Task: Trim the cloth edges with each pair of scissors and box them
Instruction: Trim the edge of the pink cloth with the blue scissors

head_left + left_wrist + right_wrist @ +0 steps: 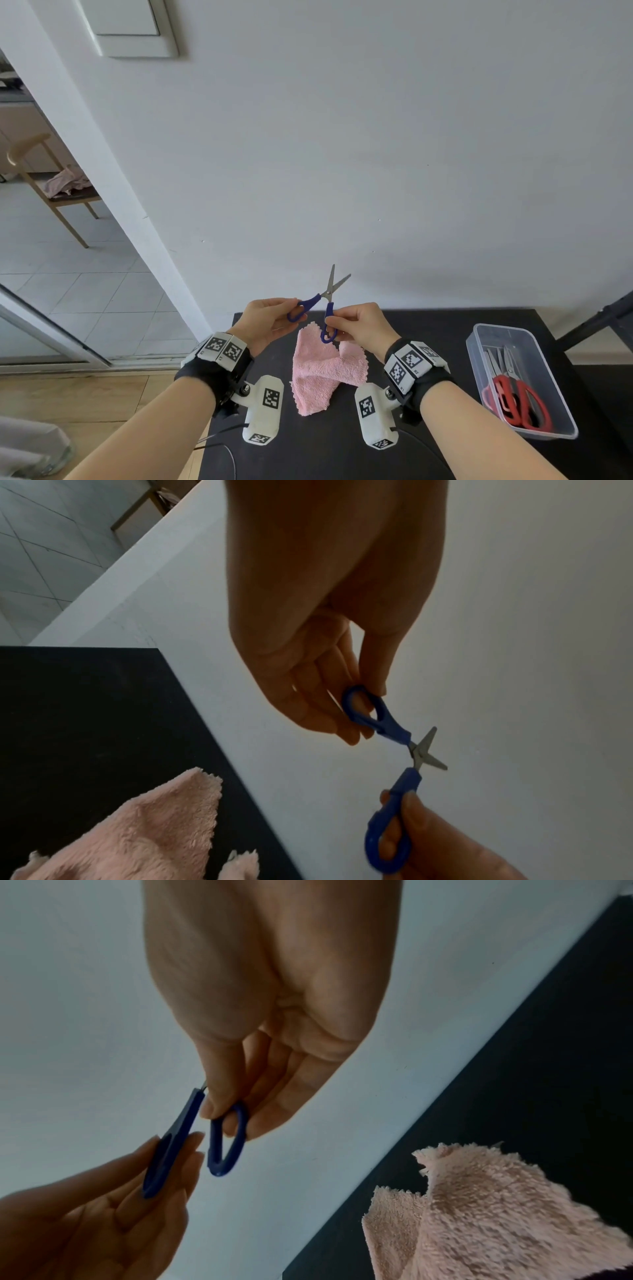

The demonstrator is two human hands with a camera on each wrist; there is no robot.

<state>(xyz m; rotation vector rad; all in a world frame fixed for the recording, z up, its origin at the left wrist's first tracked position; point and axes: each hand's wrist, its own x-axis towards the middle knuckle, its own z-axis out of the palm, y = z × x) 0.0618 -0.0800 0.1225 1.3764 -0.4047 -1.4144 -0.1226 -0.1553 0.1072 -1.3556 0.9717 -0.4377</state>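
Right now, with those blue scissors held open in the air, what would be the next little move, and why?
Probably lower the blue scissors to the pink cloth edge: each hand, left hand and right hand, holds one handle, blades apart, above the cloth.

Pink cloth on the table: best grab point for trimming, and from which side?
Judgement: pinch the pink cloth at its raised zigzag corner near the far edge, coming from above on the left hand side. That corner stands up off the black table, and both hands now hold the blue scissors above it.
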